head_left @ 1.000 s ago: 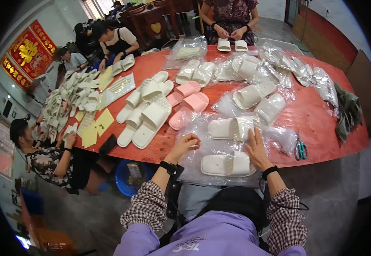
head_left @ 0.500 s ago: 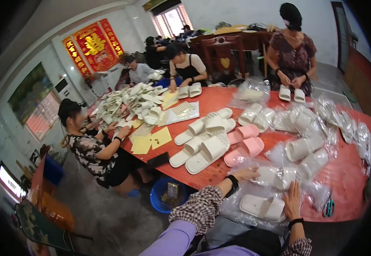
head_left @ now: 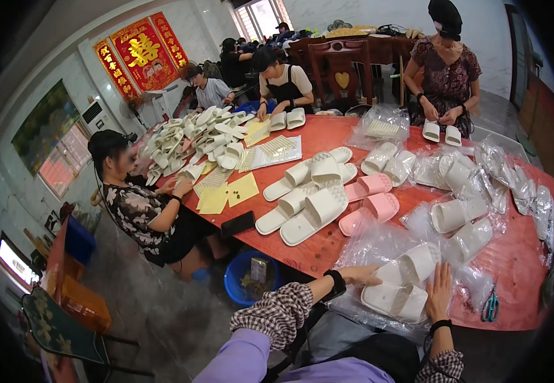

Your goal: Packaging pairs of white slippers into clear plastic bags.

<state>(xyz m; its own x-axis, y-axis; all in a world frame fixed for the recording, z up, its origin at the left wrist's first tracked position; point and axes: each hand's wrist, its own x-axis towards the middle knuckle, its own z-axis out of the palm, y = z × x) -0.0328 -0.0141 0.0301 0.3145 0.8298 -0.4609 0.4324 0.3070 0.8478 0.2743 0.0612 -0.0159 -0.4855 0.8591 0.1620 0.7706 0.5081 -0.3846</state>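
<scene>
- At the red table's (head_left: 519,250) near edge, a pair of white slippers (head_left: 409,301) lies side by side, right between two hands!
- Left hand (head_left: 358,274) reaches the heel ends; pinching or merely touching, I cannot tell.
- Right hand (head_left: 441,297) stands flat at the toe ends, fingers straight, grip wide.
- Long axes run roughly hand to hand, the farther slipper slanting away toward its toe; neither hand clearly nearer!
- Clear plastic (head_left: 367,246) spreads around, scissors (head_left: 490,307) off to the right.

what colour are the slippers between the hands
The slippers are off-white, clearest in the head view.
</scene>
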